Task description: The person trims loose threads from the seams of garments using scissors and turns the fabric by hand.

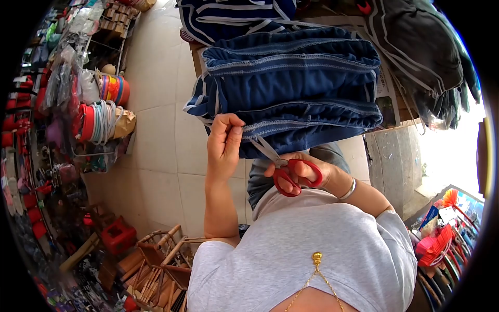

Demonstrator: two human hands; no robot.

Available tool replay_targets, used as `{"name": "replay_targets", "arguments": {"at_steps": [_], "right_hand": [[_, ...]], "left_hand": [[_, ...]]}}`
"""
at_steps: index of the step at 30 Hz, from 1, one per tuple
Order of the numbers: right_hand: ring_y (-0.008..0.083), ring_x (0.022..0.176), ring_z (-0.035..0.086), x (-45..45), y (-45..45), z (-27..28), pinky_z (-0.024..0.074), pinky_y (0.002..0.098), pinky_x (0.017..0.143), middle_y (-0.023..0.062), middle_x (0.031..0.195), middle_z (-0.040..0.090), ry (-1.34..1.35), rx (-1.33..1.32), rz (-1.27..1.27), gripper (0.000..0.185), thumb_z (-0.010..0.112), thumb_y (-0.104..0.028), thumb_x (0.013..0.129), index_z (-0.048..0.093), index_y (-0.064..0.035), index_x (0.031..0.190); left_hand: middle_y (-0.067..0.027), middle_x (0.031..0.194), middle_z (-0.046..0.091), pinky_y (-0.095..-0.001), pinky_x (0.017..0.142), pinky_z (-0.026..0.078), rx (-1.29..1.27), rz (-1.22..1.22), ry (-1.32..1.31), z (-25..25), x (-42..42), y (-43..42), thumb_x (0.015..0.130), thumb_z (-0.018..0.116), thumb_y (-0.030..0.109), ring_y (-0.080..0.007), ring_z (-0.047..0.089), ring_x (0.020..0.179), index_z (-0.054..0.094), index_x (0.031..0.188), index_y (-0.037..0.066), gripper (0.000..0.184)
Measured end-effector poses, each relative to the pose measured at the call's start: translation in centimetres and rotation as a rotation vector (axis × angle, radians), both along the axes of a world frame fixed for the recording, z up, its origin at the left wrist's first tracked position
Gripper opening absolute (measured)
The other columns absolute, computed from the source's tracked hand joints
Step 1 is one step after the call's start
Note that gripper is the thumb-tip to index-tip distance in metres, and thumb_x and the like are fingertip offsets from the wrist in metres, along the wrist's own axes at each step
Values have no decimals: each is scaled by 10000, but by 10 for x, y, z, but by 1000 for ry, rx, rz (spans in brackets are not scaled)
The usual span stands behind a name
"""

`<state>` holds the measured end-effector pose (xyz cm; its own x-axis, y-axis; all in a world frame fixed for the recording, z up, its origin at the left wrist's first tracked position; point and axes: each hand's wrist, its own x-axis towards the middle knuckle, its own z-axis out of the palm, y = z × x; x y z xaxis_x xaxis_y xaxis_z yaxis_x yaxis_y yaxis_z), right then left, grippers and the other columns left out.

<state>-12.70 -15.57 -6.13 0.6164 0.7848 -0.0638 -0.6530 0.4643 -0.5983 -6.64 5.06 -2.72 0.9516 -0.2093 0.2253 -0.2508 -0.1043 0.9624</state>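
A stack of dark blue trousers point(296, 80) with pale stitched waistbands lies in front of me, partly over the table's near edge. My left hand point(225, 143) pinches the left end of the nearest waistband between thumb and fingers. In my right hand point(306, 169) is a pair of scissors point(280, 164) with red handles, my fingers through the loops. Its blades are parted and point up and left at the waistband edge, just right of my left hand. Whether a thread lies between the blades, I cannot tell.
More blue garments with white stripes point(239, 13) lie at the back. Dark grey garments point(416, 47) hang over the right side of the table. Shelves of goods point(57, 104) line the left, wooden stools point(161, 265) stand at lower left, and a basket of colourful items point(442, 239) is at lower right.
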Motion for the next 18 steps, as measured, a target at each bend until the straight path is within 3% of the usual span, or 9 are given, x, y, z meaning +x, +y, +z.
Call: {"name": "replay_targets", "arguments": {"at_steps": [9, 18], "right_hand": [[100, 505, 458, -3, 15, -13, 392, 243, 483, 36, 677, 564, 1, 134, -58, 733, 566, -616, 815, 541, -13, 1232], [95, 500, 446, -3, 15, -15, 388, 236, 487, 29, 665, 550, -23, 176, -34, 740, 565, -621, 817, 538, -6, 1227]], "left_hand": [[16, 886, 510, -176, 643, 337, -61, -11, 11, -6, -1, 2, 953, 483, 22, -35, 405, 716, 481, 1025, 58, 81], [-2, 915, 535, -173, 671, 345, -104, -6, 48, -4, 0, 5, 955, 484, 31, -34, 433, 733, 483, 1022, 63, 74]]}}
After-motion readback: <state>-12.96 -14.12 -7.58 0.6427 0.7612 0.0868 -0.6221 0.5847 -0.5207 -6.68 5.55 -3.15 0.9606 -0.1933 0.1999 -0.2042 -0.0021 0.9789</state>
